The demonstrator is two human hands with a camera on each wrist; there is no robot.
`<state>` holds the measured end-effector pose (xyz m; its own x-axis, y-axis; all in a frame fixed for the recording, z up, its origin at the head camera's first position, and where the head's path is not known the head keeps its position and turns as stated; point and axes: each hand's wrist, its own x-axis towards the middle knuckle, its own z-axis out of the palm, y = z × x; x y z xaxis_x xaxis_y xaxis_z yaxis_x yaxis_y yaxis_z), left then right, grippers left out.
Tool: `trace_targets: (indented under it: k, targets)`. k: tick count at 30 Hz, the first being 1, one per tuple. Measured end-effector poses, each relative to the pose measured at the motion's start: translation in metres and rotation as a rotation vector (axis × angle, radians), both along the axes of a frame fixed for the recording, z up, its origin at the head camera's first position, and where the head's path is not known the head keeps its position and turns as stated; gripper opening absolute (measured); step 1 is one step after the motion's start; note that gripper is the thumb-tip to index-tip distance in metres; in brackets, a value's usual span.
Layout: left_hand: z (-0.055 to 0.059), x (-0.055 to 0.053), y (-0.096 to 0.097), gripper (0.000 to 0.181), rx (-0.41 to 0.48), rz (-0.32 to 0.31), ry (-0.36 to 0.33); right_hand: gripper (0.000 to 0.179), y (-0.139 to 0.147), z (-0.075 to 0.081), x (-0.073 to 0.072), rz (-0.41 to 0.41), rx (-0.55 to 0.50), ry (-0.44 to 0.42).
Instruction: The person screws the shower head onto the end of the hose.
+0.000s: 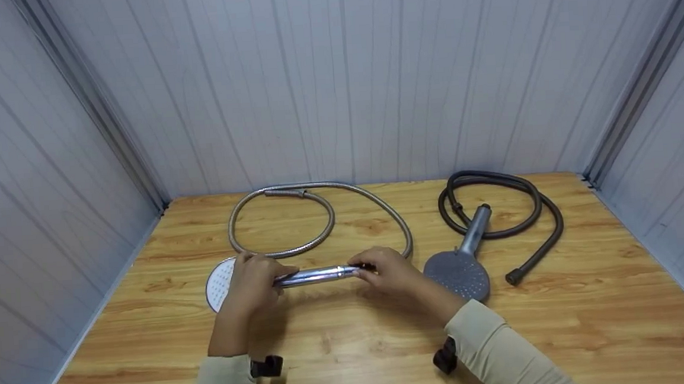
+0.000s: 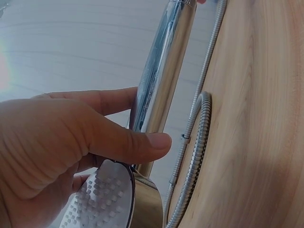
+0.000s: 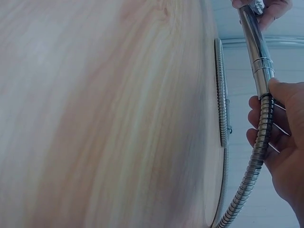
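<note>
Currently my left hand [image 1: 252,285] has its fingers curled round the chrome shower head [image 1: 311,276], toward seven o'clock in the head view; my right hand [image 1: 391,270] pinches the metal hose [image 3: 256,156] beside the handle [image 3: 255,45].

Wearing a beige long left sleeve [image 1: 224,383] and a matching right sleeve [image 1: 506,348], creasing softly in the cloth and stopping short of the wrists. Leaving the left hand [image 1: 254,283] and right hand [image 1: 389,270] bare. Carrying a small, blocky black left wrist camera [image 1: 268,366] and a similarly dark, more rounded-looking right wrist camera [image 1: 445,356], jutting from the sleeves' inner sides.
</note>
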<state>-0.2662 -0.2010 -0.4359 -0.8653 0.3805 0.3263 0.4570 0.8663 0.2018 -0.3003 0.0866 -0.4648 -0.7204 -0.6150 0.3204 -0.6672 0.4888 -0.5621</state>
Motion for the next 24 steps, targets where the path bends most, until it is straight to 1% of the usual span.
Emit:
trace_targets:
  k: [5,8,15,21,24]
  targets:
    - [0.0001,0.0001,0.0001,0.046,0.006,0.001,-0.004,0.021,-0.0001,0.0001,0.0000,-0.007,0.009,-0.002]
    - [-0.0007,-0.0002,0.0002,0.045,0.012,0.002,-0.002,0.021,0.0002,0.0005,0.0008,-0.003,0.004,0.014]
    - [-0.0026,-0.0002,0.0003,0.047,0.027,0.004,-0.006,0.021,0.0012,-0.0009,0.0015,0.029,-0.039,0.039]
    - [-0.0027,-0.0007,-0.0001,0.046,0.032,0.001,-0.004,0.028,0.0014,-0.0024,0.0008,0.030,-0.044,0.072]
    - [-0.0027,-0.0012,-0.0003,0.046,0.033,-0.001,-0.003,0.028,0.0012,-0.0036,-0.0003,0.028,-0.054,0.078]
